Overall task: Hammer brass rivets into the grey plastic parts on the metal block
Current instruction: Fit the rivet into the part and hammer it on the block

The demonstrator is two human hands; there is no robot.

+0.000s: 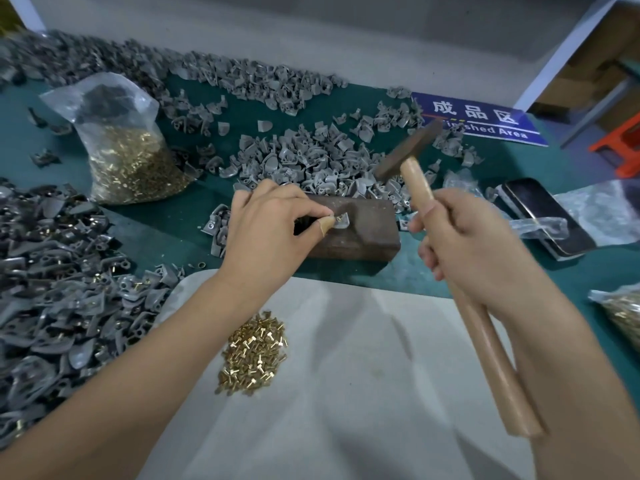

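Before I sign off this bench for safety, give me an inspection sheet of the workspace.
Surface: green mat, white cloth in front.
Job's things: grey part with rivet on metal block; hammer raised.
Clutter: grey part piles; loose rivets; rivet bag; phone.
Hands: left hand pinches the part; right hand grips hammer handle.
Cables: nothing seen.
Surroundings: blue sign, orange stool.
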